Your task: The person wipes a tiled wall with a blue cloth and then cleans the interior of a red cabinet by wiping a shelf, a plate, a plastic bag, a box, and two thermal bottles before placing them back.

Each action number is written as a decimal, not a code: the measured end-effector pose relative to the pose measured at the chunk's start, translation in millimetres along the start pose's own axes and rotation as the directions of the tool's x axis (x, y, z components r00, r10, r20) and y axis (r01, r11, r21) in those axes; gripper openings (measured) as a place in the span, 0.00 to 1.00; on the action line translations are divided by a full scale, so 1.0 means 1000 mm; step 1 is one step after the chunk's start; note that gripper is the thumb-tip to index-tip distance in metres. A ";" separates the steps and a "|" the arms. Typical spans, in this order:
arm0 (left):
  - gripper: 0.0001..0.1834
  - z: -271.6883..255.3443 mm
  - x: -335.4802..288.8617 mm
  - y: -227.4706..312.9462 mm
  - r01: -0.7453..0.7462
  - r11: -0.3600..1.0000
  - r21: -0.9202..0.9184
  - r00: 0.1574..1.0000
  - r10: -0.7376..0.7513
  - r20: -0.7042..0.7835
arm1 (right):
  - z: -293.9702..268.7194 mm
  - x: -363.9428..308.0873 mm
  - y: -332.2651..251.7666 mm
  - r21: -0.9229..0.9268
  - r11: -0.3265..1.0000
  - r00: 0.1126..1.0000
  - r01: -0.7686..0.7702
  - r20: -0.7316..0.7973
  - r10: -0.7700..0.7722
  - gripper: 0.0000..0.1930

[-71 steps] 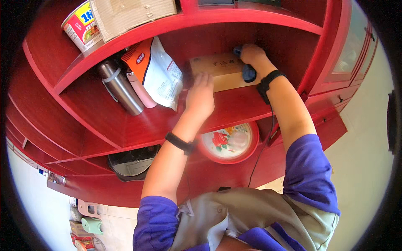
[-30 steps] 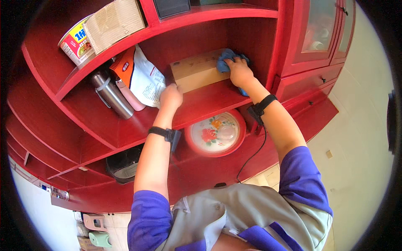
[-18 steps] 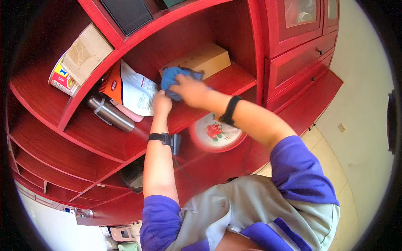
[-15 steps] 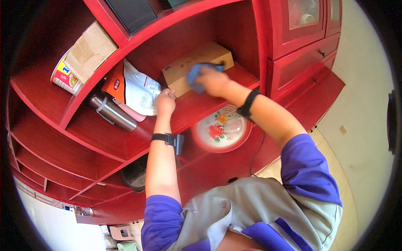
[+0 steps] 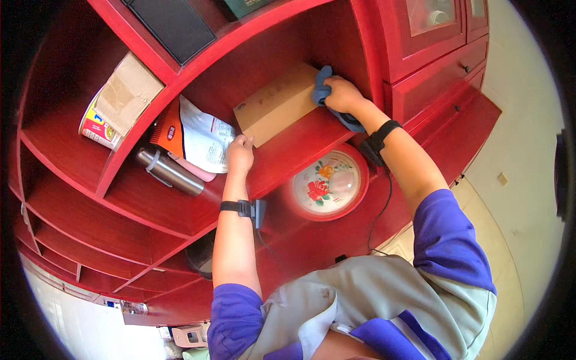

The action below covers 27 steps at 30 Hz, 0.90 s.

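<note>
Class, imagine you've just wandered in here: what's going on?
A person at a red wooden shelf unit grips a crumpled blue cloth in the right hand, at the right end of a long brown cardboard box. The left hand is at the box's left end; whether it grips the box is unclear. Left of that hand are an orange-and-white plastic bag and a silver metal flask. A round, flower-patterned tray with a red rim shows below.

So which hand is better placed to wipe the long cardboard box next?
Probably the right hand: it grips the blue cloth at the right end of the long cardboard box. The left hand, with no cloth showing, is by the box's left end.
</note>
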<state>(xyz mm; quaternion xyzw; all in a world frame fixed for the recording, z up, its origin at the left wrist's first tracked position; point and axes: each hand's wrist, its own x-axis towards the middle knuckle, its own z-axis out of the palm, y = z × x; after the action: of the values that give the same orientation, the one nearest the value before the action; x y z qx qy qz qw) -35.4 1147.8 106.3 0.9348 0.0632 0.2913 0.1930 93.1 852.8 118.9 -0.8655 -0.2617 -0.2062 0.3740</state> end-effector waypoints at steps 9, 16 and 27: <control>0.16 -0.046 -0.052 0.033 0.289 0.920 -0.265 0.942 -0.224 0.251 | -0.047 -0.076 -0.042 0.036 0.998 0.998 -0.061 -0.020 0.061 0.16; 0.20 -0.055 -0.132 0.049 0.243 0.840 -0.485 0.970 -0.202 0.137 | -0.068 -0.113 -0.034 0.159 0.987 0.990 -0.030 -0.129 0.051 0.08; 0.40 -0.035 -0.124 0.082 0.593 -0.110 -0.798 0.783 -0.154 0.603 | -0.063 -0.119 -0.057 -0.058 0.993 0.943 0.101 -0.314 -0.114 0.10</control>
<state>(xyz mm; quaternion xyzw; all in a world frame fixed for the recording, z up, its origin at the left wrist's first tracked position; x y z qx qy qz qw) -156.7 1055.2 101.2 0.5013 0.0796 0.0270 0.8612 -44.2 803.3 124.1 -0.8131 -0.2408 -0.3677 0.3816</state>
